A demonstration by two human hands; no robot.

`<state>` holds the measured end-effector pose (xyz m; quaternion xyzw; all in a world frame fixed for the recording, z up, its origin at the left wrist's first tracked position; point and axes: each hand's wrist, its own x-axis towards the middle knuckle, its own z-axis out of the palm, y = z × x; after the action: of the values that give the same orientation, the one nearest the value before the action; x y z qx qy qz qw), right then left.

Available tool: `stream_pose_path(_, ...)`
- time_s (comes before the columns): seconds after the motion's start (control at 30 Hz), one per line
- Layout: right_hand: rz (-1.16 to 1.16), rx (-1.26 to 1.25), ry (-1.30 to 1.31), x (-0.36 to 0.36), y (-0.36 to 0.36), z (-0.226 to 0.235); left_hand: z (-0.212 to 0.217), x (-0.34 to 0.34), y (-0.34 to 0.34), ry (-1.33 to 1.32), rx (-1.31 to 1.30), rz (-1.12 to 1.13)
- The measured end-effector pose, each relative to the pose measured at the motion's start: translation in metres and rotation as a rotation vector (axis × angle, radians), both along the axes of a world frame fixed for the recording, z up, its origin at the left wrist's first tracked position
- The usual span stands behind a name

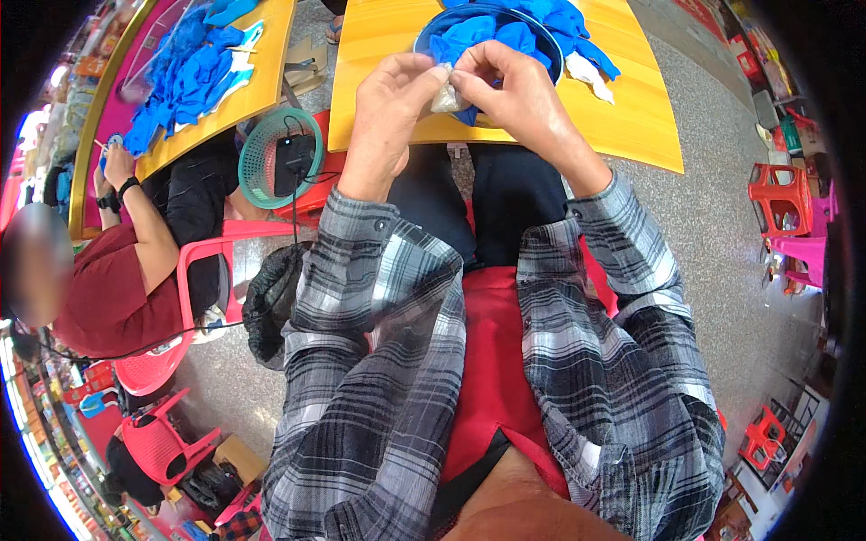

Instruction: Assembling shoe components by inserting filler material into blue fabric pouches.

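Both hands meet over the near edge of the yellow tabletop (622,126): the left hand (390,99) and right hand (507,90) pinch a small whitish piece (448,97) between their fingertips, equally near. Just beyond lies a bowl (552,47) of blue pieces (478,36).

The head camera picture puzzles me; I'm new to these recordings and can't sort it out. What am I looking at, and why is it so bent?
A wide fisheye camera worn on a person's head looks down, so straight edges curve near the rim. The two plaid-sleeved forearms rising from below are the wearer's own. The left hand and right hand together pinch a small clear plastic bag over a yellow table. Behind it stands a dark bowl of blue cloth pieces. At left, another person in a maroon shirt sits at a second yellow table piled with similar blue pieces. A green basket sits between the two tables.
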<state>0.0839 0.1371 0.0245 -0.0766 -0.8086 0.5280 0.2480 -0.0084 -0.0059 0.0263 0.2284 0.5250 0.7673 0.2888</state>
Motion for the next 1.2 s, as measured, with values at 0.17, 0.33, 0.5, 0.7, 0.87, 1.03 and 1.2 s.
stream_pose_path(0.17,0.124,-0.116,-0.086,0.002,0.002,0.017,-0.003,-0.013,-0.006,0.021,-0.052,-0.112)
stream_pose_path(0.33,0.209,-0.269,-0.33,0.008,0.016,0.019,-0.013,-0.001,-0.001,0.091,-0.063,-0.058)
stream_pose_path(0.5,0.236,-0.181,-0.258,0.005,0.008,0.017,-0.027,-0.005,0.007,0.605,-0.288,0.214)
stream_pose_path(0.7,0.119,-0.18,-0.259,0.005,0.006,0.012,-0.012,-0.007,-0.003,-0.063,-0.137,-0.089)
stream_pose_path(0.87,0.169,-0.182,-0.201,0.007,0.005,0.017,-0.012,-0.01,-0.008,-0.124,-0.011,-0.29)
stream_pose_path(1.03,0.287,-0.241,-0.228,0.005,0.001,0.024,-0.031,-0.003,0.004,-0.011,-0.05,-0.215)
stream_pose_path(1.2,0.128,-0.045,-0.047,0.007,0.005,0.02,-0.031,-0.007,0.011,0.082,-0.006,0.207)
